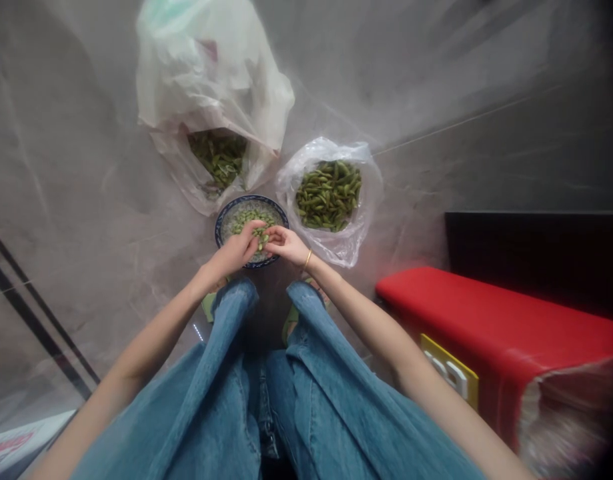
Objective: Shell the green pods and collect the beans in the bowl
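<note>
Over a blue-rimmed bowl of green beans, my left hand and my right hand meet with bent fingers. Between the fingertips is a small green soybean pod, pinched from both sides; its far details are blurred. A gold bracelet circles my right wrist. Just right of the bowl, a clear plastic bag stands with its mouth spread around many green pods. Behind the bowl, a larger white plastic bag lies with its mouth toward me, showing more green pods.
Grey marbled floor lies under the bags and bowl. My jeans-covered knees flank the space below the bowl. On the right is a red box-like object with a yellow tag, beside a black panel. A white printed package sits lower left.
</note>
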The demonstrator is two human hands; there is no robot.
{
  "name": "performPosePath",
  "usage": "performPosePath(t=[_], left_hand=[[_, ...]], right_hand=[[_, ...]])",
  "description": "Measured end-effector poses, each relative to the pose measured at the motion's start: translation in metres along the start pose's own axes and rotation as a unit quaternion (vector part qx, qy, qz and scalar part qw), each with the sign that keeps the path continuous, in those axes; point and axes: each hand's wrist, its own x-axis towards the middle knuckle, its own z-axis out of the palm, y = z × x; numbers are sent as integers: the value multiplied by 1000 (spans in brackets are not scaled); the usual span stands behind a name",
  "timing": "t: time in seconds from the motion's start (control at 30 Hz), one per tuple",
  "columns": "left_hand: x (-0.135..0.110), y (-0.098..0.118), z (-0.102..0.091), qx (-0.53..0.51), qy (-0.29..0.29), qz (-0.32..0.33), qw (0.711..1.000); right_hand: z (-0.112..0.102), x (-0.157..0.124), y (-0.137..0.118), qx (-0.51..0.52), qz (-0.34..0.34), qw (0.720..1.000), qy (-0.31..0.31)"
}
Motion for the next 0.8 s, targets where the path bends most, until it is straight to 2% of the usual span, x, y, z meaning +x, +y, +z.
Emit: performPosePath(t=[0.17,0.33,0.47,0.63,0.73,0.8], left_hand=[[-2,1,0,5,-13,-17,1000],[-1,11,-4,-2,-8,-55,998],[1,18,-10,11,3,-74,997],[-1,18,-13,23,-2,-66,998],[1,13,-22,53,36,-60,996],[7,8,-35,70,107,-61,990]], right_hand=[[5,1,1,17,60,998,29],[10,0,-3,61,108,991,52],[15,-6,-11,111,116,985,64],[18,-13,-16,106,120,985,69],[18,-12,-12,102,109,987,65],[17,-12,-9,89,96,990,60]])
